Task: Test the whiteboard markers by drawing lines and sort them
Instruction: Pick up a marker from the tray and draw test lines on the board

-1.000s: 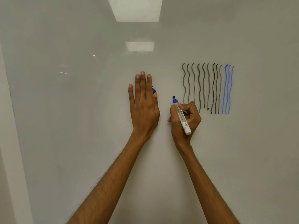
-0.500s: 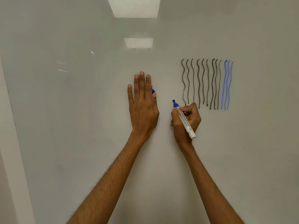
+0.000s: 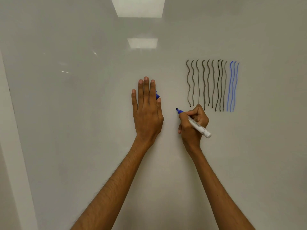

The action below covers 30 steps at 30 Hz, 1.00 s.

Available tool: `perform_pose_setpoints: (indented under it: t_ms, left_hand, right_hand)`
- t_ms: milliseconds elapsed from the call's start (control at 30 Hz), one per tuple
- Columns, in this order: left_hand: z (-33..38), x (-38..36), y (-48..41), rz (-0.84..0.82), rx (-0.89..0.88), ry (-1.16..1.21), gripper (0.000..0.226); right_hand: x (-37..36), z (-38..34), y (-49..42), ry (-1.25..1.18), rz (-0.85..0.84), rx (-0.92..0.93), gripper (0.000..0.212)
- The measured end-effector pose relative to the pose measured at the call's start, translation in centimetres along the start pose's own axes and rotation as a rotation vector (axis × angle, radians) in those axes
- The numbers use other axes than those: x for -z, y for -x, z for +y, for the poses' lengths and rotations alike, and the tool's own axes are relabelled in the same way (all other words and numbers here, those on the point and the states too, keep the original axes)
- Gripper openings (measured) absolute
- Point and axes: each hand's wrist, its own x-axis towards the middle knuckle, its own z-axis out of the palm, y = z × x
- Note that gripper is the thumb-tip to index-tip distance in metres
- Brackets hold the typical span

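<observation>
Left hand [image 3: 147, 113] flat on whiteboard [image 3: 83, 113], fingers [image 3: 146, 90] straight, blue cap [image 3: 157, 95] peeking out beside them. Right hand [image 3: 193, 128] grips uncapped blue marker [image 3: 198, 126], tip up-left, just left of wavy lines [image 3: 212, 83].

Bare, hairy forearms [image 3: 114, 188]; short nails [image 3: 146, 78]

The whiteboard [image 3: 83, 130] is glossy pale grey-white, with two bright white rectangular reflections [image 3: 137, 7] near its top edge. Toward its right edge runs a row of wavy upright strokes: nine black lines [image 3: 204, 83], several faded to grey, then three blue lines [image 3: 230, 87], the leftmost deepest. The marker [image 3: 197, 126] has a white barrel with fine grey print, a blue collar and a dark nib; the cap [image 3: 157, 95] beside the left hand [image 3: 147, 112] is blue.
</observation>
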Motion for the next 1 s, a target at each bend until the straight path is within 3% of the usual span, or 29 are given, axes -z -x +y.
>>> perform_pose_setpoints:
  t_ms: [300, 533, 1000]
  left_hand:
    - [0.2, 0.2, 0.1, -0.014, 0.006, 0.011, 0.052]
    - [0.1, 0.2, 0.2, -0.013, 0.003, 0.014, 0.052]
    - [0.0, 0.0, 0.2, -0.001, -0.005, 0.007, 0.052]
  right_hand:
    - [-1.0, -3.1, -1.2, -0.134, 0.029, -0.022, 0.02]
    - [-4.5, -7.0, -4.9, -0.136, -0.052, 0.124, 0.016]
    - [-4.4, -5.7, -6.2, -0.117, -0.133, 0.138, 0.014]
